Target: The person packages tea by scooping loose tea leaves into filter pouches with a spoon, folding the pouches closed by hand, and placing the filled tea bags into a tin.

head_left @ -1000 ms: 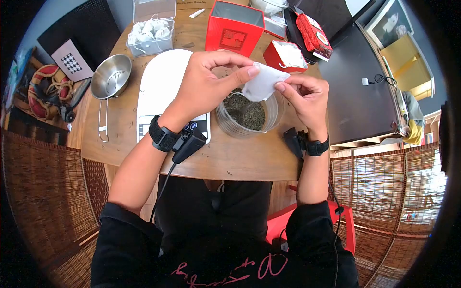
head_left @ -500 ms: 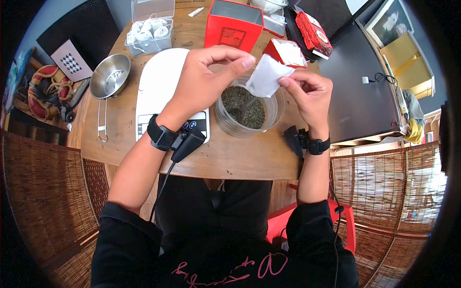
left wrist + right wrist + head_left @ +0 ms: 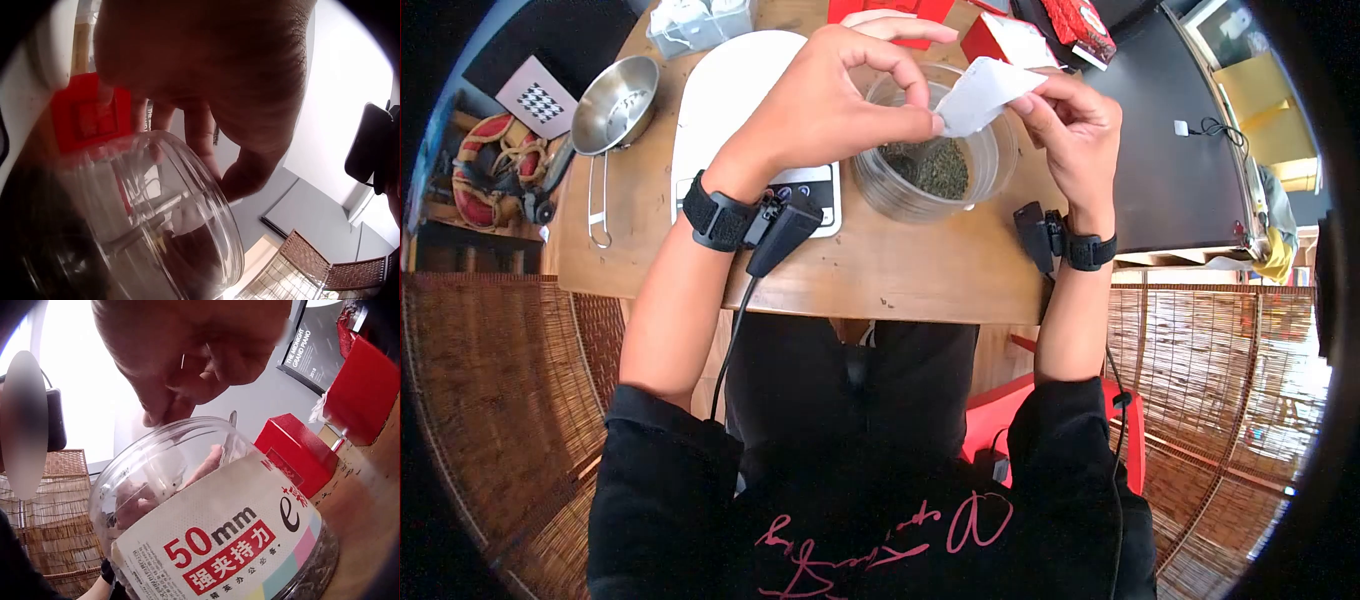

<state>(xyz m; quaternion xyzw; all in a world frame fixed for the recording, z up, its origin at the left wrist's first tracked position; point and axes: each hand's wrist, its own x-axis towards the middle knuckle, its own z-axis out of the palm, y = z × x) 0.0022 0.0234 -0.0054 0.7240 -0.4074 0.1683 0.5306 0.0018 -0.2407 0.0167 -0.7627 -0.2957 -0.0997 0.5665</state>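
Note:
A white tea bag (image 3: 985, 98) is held up over the clear plastic tub (image 3: 900, 205). My right hand (image 3: 1080, 130) pinches its right corner between thumb and index finger. At its left edge is my left hand (image 3: 830, 100), with thumb and index finger curled together at the corner and the other fingers extended. Dark, dried loose tea leaves (image 3: 943, 175) lie in the tub. A spoon (image 3: 140, 230) leans inside it, seen through the clear wall in the left wrist view. A printed label (image 3: 219, 537) covers the tub's side in the right wrist view.
Left of the tub lies a white kitchen scale (image 3: 725, 90), then a long-handled metal pan (image 3: 615, 105). Behind are a clear box (image 3: 700, 35) of white bags, a red box (image 3: 294, 453) and a smaller red box (image 3: 1010, 40) with white bags.
The head view has tipped, so the table sits higher in it. My left thumb and index finger, apart from the bag half a second ago, are back at its left edge.

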